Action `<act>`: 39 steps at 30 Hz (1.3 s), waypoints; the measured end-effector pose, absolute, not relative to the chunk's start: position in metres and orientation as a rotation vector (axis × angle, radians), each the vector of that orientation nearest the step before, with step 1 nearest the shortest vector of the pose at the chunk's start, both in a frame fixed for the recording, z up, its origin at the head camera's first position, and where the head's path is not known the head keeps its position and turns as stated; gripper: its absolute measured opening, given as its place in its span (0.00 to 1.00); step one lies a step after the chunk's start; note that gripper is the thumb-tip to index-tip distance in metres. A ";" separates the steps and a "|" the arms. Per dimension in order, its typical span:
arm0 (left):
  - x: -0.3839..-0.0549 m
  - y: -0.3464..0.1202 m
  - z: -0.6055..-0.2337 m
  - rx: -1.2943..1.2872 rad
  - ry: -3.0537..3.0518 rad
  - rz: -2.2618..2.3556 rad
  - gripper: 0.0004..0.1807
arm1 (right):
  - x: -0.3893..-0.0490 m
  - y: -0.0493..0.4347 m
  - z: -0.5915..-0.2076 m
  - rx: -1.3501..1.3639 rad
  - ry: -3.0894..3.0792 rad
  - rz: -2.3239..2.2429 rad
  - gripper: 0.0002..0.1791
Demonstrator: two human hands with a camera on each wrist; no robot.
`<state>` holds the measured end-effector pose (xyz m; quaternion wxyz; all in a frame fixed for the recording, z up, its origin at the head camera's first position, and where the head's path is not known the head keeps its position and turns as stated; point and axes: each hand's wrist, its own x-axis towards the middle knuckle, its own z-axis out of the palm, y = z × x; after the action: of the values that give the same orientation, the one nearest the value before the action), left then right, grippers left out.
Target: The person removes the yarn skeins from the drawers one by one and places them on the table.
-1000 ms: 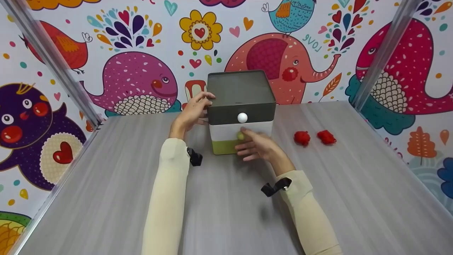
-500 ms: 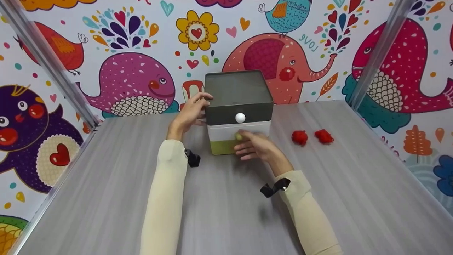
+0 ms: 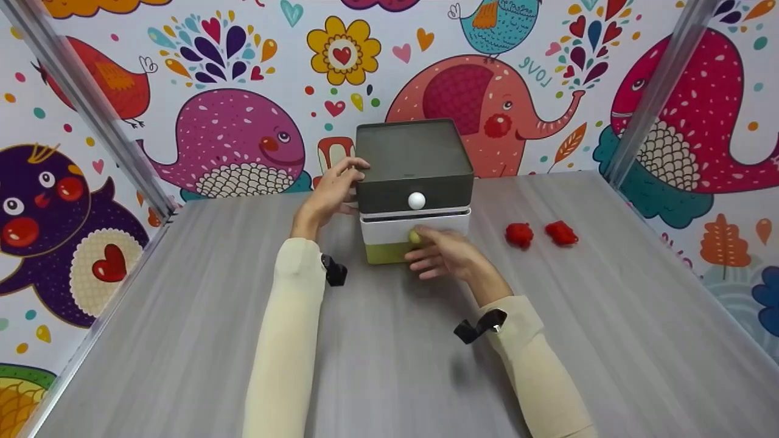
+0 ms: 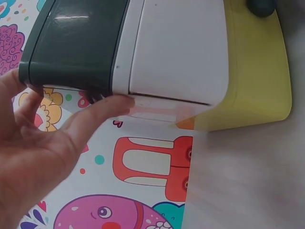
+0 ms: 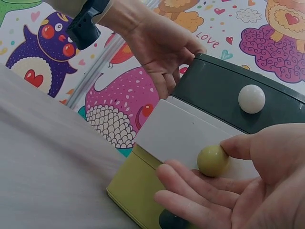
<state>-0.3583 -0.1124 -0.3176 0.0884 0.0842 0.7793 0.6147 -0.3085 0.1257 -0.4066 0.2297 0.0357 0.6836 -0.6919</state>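
A small drawer box (image 3: 414, 149) has a dark green top tier, a white middle drawer (image 3: 382, 232) and an olive-green bottom tier. The white drawer stands slightly out from the front. My right hand (image 3: 453, 254) pinches its yellow-green knob (image 5: 213, 161) between thumb and index finger, the other fingers spread below. At the box's left side, my left hand (image 3: 328, 193) steadies it; in the left wrist view the thumb (image 4: 102, 112) presses near the white tier and other fingers reach behind the dark tier. A white knob (image 3: 416, 201) sits on the dark front.
Two crumpled red objects (image 3: 519, 236) lie on the grey table (image 3: 201, 316) to the right of the box. Behind stands a wall (image 3: 341, 115) printed with cartoon animals. Metal posts (image 3: 660, 97) rise at both back corners.
The white drawer has come out a little toward me, with a gap showing above it. My right hand moved back slightly with the knob; the left hand stays in place.
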 end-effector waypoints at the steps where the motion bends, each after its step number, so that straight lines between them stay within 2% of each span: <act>1: -0.359 -0.112 -0.317 0.252 2.314 1.833 0.17 | -0.308 0.126 -0.406 0.095 1.878 -1.904 0.27; 18: -0.362 -0.109 -0.318 0.246 2.294 1.838 0.16 | -0.293 0.132 -0.404 0.086 1.880 -1.876 0.29; 26: -0.360 -0.110 -0.318 0.245 2.302 1.830 0.17 | -0.279 0.132 -0.402 0.073 1.891 -1.856 0.26; 33: -0.359 -0.110 -0.319 0.253 2.282 1.855 0.17 | -0.263 0.132 -0.404 0.010 1.920 -1.813 0.30; 39: -0.359 -0.111 -0.320 0.246 2.292 1.849 0.16 | -0.249 0.132 -0.406 0.005 1.923 -1.829 0.29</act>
<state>-0.3592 -0.1108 -0.3196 0.0933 0.0829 0.7722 0.6230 -0.2488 0.1317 -0.4064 0.2415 0.0020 0.7032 -0.6688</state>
